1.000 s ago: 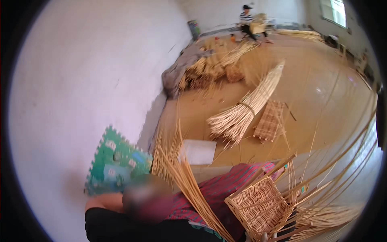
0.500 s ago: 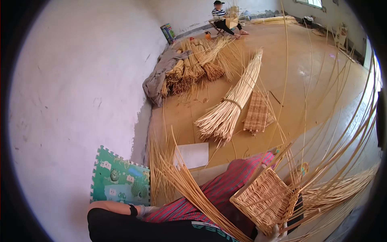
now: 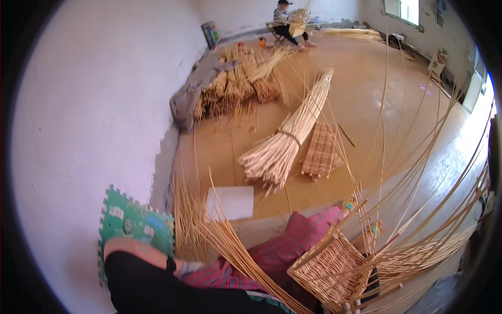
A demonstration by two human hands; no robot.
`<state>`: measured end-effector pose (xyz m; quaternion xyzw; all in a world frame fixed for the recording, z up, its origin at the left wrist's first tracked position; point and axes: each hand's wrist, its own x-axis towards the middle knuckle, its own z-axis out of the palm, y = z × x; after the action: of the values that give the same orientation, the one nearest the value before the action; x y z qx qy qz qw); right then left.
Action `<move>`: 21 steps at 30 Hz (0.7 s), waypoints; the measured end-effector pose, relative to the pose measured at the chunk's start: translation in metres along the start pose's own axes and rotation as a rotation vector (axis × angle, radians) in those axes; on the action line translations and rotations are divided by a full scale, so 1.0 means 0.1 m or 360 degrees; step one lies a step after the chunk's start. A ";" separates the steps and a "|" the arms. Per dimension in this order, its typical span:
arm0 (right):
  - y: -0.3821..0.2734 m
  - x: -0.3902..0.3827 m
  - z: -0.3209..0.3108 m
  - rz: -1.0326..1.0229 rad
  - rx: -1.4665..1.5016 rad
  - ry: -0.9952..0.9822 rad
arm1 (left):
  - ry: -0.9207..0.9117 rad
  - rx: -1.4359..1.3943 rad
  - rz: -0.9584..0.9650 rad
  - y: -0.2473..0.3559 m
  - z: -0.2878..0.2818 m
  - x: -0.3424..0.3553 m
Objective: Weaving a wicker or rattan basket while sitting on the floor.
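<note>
A half-woven wicker basket (image 3: 334, 275), rectangular and tilted, rests over my lap at the lower right. Long loose wicker strands rise and fan out from its edges. My right hand (image 3: 351, 307), in a pale glove, shows only its fingers at the basket's near rim; they are closed on it. My left hand (image 3: 191, 268), gloved and with a dark band at the wrist, lies low on the striped red cloth (image 3: 277, 261) over my legs. Its fingers are hidden. Beside it a bundle of wicker strands (image 3: 235, 251) slants across the cloth.
A tied bundle of pale wicker (image 3: 293, 136) lies ahead on the floor, next to flat woven panels (image 3: 319, 152). Farther left are heaped bundles (image 3: 235, 89) and a grey cloth (image 3: 185, 99). A white sheet (image 3: 230, 203) and a green foam mat (image 3: 136, 220) lie nearer. Another person (image 3: 285, 23) sits far back.
The whole view has shifted, so the floor things sit farther left. The basket appears slightly lower and left, and less of my right hand shows.
</note>
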<state>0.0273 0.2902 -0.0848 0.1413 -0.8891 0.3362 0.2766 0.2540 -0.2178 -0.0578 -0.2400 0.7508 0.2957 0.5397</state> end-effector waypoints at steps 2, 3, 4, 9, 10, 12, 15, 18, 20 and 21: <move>0.01 -0.05 -0.03 0.0005 -0.0048 0.0023 | -0.0002 0.0040 0.0039 0.04 -0.04 0.07; 0.02 -0.06 -0.05 0.0017 -0.0102 -0.0022 | 0.0012 0.0064 0.0057 0.06 -0.06 0.09; 0.02 -0.08 -0.06 0.0043 -0.0135 -0.0026 | 0.0018 0.0062 0.0053 0.10 -0.08 0.10; -0.03 -0.01 -0.01 0.0031 -0.0041 -0.0032 | 0.0053 0.0134 0.0050 0.21 -0.25 0.13; -0.06 0.03 -0.01 0.0039 -0.0055 -0.0036 | 0.0065 0.0170 0.0043 0.21 -0.30 0.14; -0.16 0.09 -0.10 0.0096 -0.0080 -0.0120 | 0.0088 0.0190 0.0048 0.20 -0.33 0.18; -0.39 0.17 -0.46 0.0429 -0.0166 -0.0461 | 0.0102 0.0246 0.0097 0.17 -0.35 0.23; -0.63 0.28 -0.84 0.0245 -0.0056 -0.0794 | 0.0103 0.0269 0.0104 0.17 -0.39 0.23; -0.68 0.42 -0.89 0.0127 0.0025 -0.1082 | 0.0123 0.0295 0.0086 0.20 -0.49 0.24; -0.67 0.51 -0.84 0.0087 0.0036 -0.1209 | 0.0132 0.0313 0.0085 0.21 -0.55 0.25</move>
<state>0.0491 0.2943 0.0319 0.2350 -0.9280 0.2768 -0.0834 0.1955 -0.2421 -0.0642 -0.1778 0.8040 0.2248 0.5210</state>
